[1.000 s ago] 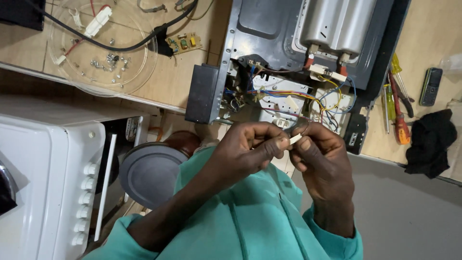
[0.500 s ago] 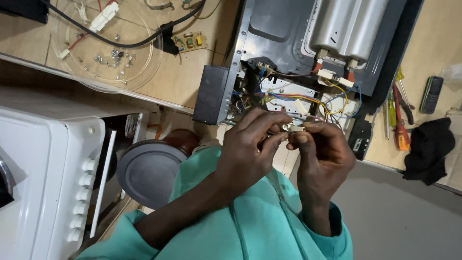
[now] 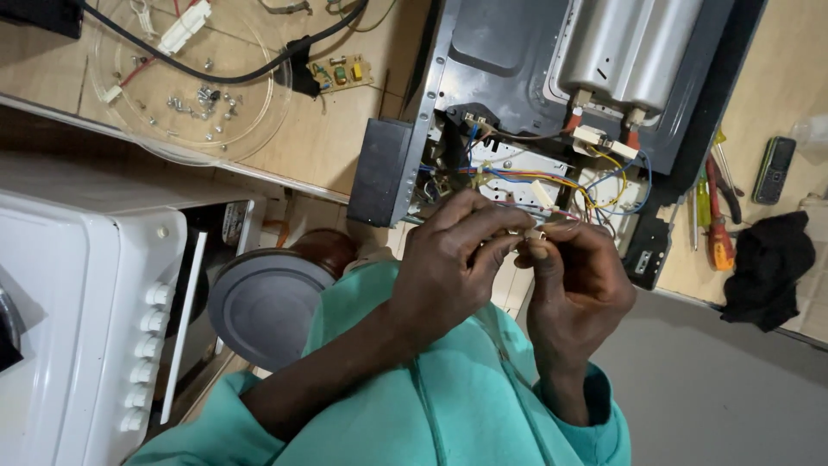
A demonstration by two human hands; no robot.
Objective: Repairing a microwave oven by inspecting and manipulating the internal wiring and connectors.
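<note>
Centre frame: left hand (image 3: 453, 263) and right hand (image 3: 573, 285) both pinching a small white wire connector (image 3: 536, 233), just below the opened microwave chassis (image 3: 517, 86); glass turntable tray (image 3: 121, 112) upper left.

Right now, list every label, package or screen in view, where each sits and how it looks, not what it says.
Phone: far right on the tabletop, a small dark handset with a small screen and keypad, lying flat.
Sticker: on the dark panel beside the white appliance, a small pale rectangle.
Tag: on the black bracket under the opened chassis, a small white patch.
No packages show.
</note>
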